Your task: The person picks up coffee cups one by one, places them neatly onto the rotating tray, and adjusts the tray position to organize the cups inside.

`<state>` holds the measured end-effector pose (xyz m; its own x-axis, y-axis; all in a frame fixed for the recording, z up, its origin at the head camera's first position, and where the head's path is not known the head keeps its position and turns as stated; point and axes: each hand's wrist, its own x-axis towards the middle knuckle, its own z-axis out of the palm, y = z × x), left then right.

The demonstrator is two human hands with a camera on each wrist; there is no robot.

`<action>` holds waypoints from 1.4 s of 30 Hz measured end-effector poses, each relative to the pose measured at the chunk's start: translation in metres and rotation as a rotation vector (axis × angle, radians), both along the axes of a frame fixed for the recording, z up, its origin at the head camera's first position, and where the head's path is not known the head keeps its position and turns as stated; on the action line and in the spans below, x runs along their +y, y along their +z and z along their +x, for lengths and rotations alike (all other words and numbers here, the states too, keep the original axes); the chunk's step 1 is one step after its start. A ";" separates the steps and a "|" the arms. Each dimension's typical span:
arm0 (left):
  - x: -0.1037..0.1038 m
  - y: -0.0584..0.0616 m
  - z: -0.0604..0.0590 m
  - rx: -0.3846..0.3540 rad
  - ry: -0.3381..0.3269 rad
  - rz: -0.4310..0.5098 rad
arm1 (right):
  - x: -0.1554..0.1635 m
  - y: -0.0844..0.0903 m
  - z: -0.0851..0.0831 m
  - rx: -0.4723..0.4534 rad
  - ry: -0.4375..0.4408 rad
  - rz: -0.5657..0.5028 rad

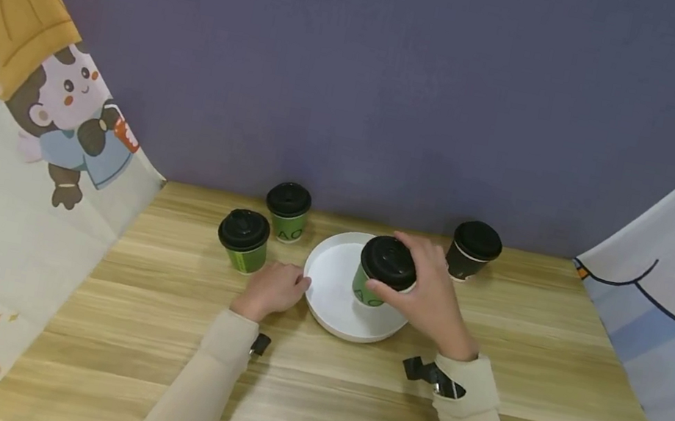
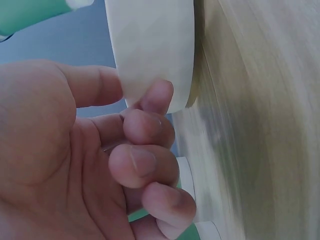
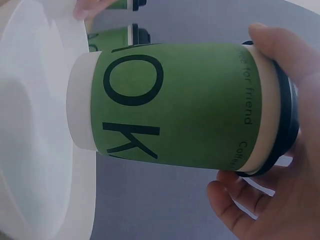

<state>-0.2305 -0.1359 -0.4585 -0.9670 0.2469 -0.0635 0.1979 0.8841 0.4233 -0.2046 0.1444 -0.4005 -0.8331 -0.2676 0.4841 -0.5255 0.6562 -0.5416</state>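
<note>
My right hand (image 1: 433,295) grips a green paper coffee cup (image 1: 368,289) near its top, with thumb and fingers around the black lid (image 1: 389,262). In the right wrist view, this cup (image 3: 175,107) shows large dark letters on its sleeve, and its white base overlaps the round white plate (image 3: 75,200). At the left edge of the plate (image 1: 329,280) is my left hand (image 1: 274,288). The left wrist view has its thumb (image 2: 95,86) and curled index finger at the plate's raised side wall (image 2: 155,45), pinching it.
Two lidded green cups stand left of the plate, one nearer (image 1: 245,257) and one farther back (image 1: 289,225). A black lidded cup (image 1: 464,263) is behind my right hand. The wooden table (image 1: 342,420) ends at a dark grey-blue backdrop (image 1: 383,99), with printed cloths at both sides.
</note>
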 end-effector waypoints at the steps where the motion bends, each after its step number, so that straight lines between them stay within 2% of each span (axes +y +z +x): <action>1: 0.000 -0.001 0.000 -0.001 0.001 0.001 | -0.003 0.000 0.000 0.000 0.004 0.005; 12: 0.001 -0.003 0.000 -0.008 -0.010 0.013 | -0.029 0.000 -0.002 -0.029 0.022 0.012; 18: 0.001 -0.003 0.000 -0.006 -0.008 0.021 | -0.039 -0.006 -0.003 -0.044 0.034 0.023; 26: -0.002 -0.005 0.000 -0.012 -0.001 0.017 | -0.046 -0.018 -0.003 -0.108 0.051 0.050; 33: -0.001 -0.003 -0.001 0.000 -0.004 0.006 | -0.053 -0.023 -0.005 -0.078 0.086 0.090; 42: 0.000 -0.004 -0.004 0.008 -0.009 -0.007 | -0.059 -0.027 -0.006 -0.062 0.090 0.118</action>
